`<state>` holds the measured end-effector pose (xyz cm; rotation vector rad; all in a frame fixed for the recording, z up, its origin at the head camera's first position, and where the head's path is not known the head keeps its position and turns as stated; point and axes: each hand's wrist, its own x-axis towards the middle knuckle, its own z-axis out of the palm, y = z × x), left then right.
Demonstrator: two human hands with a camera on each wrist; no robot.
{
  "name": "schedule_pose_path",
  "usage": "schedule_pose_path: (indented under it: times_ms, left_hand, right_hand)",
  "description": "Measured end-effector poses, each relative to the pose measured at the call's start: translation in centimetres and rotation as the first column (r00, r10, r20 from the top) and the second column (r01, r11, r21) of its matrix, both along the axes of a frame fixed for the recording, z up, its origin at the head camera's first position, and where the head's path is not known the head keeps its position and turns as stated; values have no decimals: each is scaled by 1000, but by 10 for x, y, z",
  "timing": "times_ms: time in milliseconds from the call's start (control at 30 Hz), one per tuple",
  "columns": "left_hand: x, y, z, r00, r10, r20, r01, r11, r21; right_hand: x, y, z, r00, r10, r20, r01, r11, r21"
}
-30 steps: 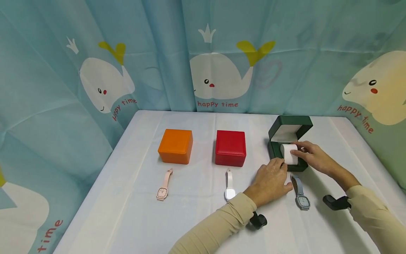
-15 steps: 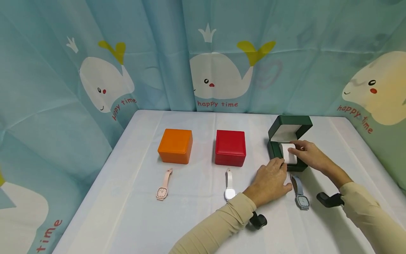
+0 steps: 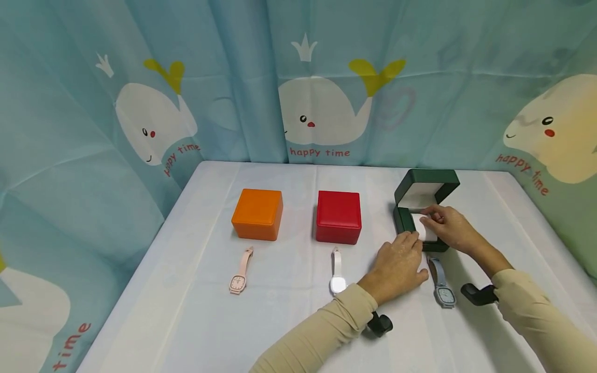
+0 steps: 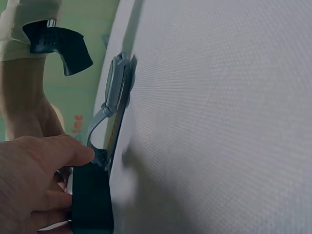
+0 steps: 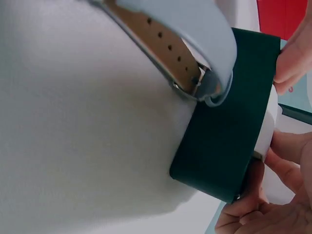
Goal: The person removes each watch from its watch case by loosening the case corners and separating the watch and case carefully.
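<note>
The green watch box stands with its lid raised, a white watch cushion in its base. My right hand pinches the cushion between thumb and fingers, covering part of it. In the right wrist view, the right fingers bend around the end of the green box. My left hand rests its fingertips on the front left of the box, against the green wall in the left wrist view. A grey-blue watch lies just in front of the box.
Left of the green box stand a closed red box and a closed orange box. A white watch lies before the red box, a pink watch before the orange one. A whale-print curtain hangs behind the white-covered table.
My right hand has shifted left, further over the cushion, whose top now shows slightly lower and is more covered. My left hand stays at the box front.
</note>
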<state>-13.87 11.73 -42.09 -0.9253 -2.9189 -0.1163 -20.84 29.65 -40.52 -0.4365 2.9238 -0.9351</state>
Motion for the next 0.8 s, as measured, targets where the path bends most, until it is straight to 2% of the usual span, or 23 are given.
schedule_pose_path:
  times_ms: [100,233,433,667,800]
  left_hand:
    - [0,-1,1,1000,3,-13,-3,1000,-7]
    - [1,-1,3,1000,2,-10,-2,1000,-7]
    - [0,-1,4,1000,11,2,-11,1000,-6]
    - [0,0,5,997,0,-75,0,1000,-3]
    - [1,-2,6,999,-3,-36,4,1000,22]
  right_hand:
    - [0,-2,0,1000,7,6,-7,1000,-9]
    - [2,-4,-1,999,-22,23,21,999,34]
    - [5,-8,-3,998,-51,-24,53,994,92]
    - [6,-11,-3,1000,-21,-8,22,982,186]
    - [8,-14,4,995,-70,-75,87,965,249]
